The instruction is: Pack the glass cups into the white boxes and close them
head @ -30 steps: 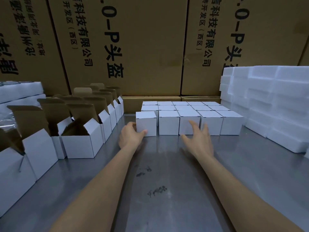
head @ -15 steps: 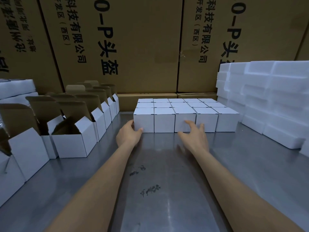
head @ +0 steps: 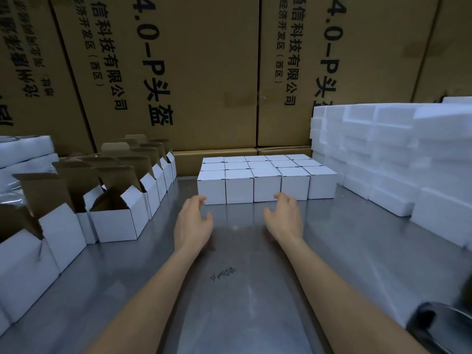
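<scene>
On the metal table [head: 332,251], closed boxes [head: 265,182] sit tightly packed to save room, while left hand [head: 192,223] and right hand [head: 284,217] hover empty, fingers loosely curled.

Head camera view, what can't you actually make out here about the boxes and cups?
- Closed white boxes: contents hidden by shut lids.
- Open boxes: insides hidden by their own walls and brown flaps.
- Glass cups: none visible.
- Dark object: cut off at the bottom right edge.
- Cartons' print: cropped at the top edge.

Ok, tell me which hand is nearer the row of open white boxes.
Left. The left hand hovers just right of the open white boxes; the right hand is farther right, before the closed boxes.
</scene>
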